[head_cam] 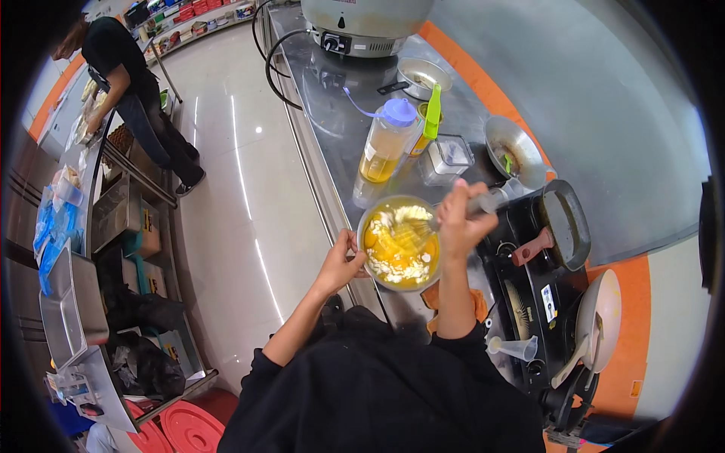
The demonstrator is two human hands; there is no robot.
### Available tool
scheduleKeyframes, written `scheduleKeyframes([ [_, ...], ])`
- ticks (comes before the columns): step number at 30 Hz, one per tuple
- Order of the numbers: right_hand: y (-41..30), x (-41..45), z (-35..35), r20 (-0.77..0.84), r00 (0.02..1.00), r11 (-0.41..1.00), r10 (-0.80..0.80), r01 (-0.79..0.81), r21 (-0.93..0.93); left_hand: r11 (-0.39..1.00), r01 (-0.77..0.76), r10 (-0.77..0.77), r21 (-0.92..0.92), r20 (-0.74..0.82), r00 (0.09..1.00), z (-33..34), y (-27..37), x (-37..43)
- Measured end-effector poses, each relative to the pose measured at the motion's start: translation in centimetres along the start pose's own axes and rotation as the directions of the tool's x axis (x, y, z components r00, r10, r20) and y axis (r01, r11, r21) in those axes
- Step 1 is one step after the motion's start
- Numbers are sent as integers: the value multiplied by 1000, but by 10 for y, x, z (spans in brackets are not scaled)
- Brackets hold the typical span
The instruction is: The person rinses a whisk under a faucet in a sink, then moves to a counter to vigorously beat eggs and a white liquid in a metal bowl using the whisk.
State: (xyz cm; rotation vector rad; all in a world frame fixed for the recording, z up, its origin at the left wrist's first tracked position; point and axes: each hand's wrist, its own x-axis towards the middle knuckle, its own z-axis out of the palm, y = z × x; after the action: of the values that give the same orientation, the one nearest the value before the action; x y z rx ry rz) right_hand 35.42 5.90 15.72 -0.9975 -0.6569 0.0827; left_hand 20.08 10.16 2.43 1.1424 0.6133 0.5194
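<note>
My left hand (342, 261) pinches the near-left rim of a round mixing bowl (369, 273) on the steel counter. My right hand (463, 219) grips the handle of a wire whisk (423, 226), slightly blurred, with its wires down in the bowl. The bowl holds yellow beaten egg (403, 240) with egg yolks and clumps of white powder. Just beyond it stands a clear squeeze bottle (380, 153) of yellow liquid with a purple cap. A clear lidded container (447, 161) of white contents stands to the bottle's right.
A black gas stove (515, 294) with a square pan (566, 226) lies right. A small wok (516, 153), saucepan (423, 78) and large cooker (362, 34) stand farther back. An orange cloth (478, 306) lies by my right forearm. Across the aisle, a person (127, 85) works at another table.
</note>
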Motion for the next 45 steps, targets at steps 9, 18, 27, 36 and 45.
scheduleKeyframes([
  [9,7,5,-3,-127,992,993,-23,37,114,997,-26,27,72,-12,1000,4,5,1],
  [18,1,8,-1,5,992,989,124,-124,-78,1000,9,-8,15,-47,999,2,2,3],
  [27,-2,-1,-1,-130,991,1000,-6,8,10,1000,17,-18,-26,-14,1000,3,2,0],
  [36,3,-5,-5,-27,994,995,102,-102,-5,999,40,-40,-3,5,999,2,3,1],
  [45,-59,6,-1,33,995,989,-97,92,118,999,16,-16,-30,3,1000,3,4,5],
])
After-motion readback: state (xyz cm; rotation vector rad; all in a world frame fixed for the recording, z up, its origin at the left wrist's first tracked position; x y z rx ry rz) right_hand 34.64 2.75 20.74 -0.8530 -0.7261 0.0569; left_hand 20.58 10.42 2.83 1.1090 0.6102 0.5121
